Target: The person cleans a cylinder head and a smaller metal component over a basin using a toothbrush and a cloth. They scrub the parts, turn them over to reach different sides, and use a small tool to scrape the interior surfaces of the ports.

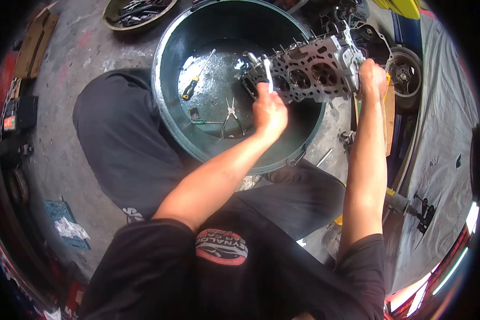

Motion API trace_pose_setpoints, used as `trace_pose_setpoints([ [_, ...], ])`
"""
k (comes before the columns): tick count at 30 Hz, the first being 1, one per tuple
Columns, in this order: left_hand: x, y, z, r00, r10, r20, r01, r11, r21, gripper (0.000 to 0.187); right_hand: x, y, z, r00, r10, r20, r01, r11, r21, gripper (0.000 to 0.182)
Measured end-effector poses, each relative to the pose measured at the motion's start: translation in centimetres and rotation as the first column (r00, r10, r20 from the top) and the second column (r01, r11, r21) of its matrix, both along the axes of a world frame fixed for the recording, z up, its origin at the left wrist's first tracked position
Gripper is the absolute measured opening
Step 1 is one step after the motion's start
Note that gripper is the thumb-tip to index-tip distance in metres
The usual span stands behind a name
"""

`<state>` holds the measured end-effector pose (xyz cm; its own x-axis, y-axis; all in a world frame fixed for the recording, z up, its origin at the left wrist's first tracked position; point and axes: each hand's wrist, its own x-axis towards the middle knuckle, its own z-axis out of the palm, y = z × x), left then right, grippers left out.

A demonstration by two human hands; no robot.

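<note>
A grey metal engine cylinder head (317, 66) lies tilted over the right side of a big round green tub (162, 101), its ports and combustion chambers facing me. My right hand (373, 80) is closed around its right end. Above its left part, my left hand (269, 112) is closed on a slim white brush-like tool (268, 74), whose tip is too blurred to make out. Inside the tub, on the wet bottom, are a yellow-and-black screwdriver (191, 88), open pliers (231, 116) and a small green-handled screwdriver (200, 122).
A basin (138, 13) of dark metal parts stands beyond the tub. Engine parts and a pulley-like wheel (405, 72) sit at the right, beside a grey cover sheet (437, 144). My bent legs flank the tub. A blue tray (66, 224) with a white rag lies at the left.
</note>
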<state>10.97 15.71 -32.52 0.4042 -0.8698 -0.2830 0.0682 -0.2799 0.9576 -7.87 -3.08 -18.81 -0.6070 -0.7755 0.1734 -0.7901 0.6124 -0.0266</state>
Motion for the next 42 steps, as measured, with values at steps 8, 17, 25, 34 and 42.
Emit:
trace_pose_setpoints([
  [8, -0.8, -4.8, 1.0, 0.927, -0.27, 0.261, 0.263, 0.963, 0.062, 0.026, 3.3, 1.2, 1.1, 0.998, -0.049, 0.025, 0.051, 0.997, -0.056, 0.056],
  [17, 1.1, -3.5, 2.6, 0.893, -0.395, 0.215, 0.363, 0.915, 0.175, 0.03, 3.1, 1.9, 0.9, 0.997, -0.034, 0.073, 0.042, 0.993, -0.107, 0.054],
  [25, 5.1, -5.4, -1.6, 0.941, -0.222, 0.257, 0.175, 0.965, 0.193, 0.025, 3.5, 2.1, 1.1, 0.997, 0.013, 0.07, -0.003, 0.99, -0.14, 0.054],
  [34, 5.6, -6.3, -2.1, 0.897, -0.324, 0.302, 0.279, 0.943, 0.182, 0.023, 1.3, 1.8, -0.2, 0.993, 0.064, 0.095, -0.045, 0.981, -0.188, 0.058],
  [42, 10.0, -13.5, -16.4, 0.836, -0.368, 0.408, 0.193, 0.892, 0.408, 0.034, 1.8, 1.5, 0.0, 0.992, 0.093, 0.082, -0.069, 0.965, -0.253, 0.052],
])
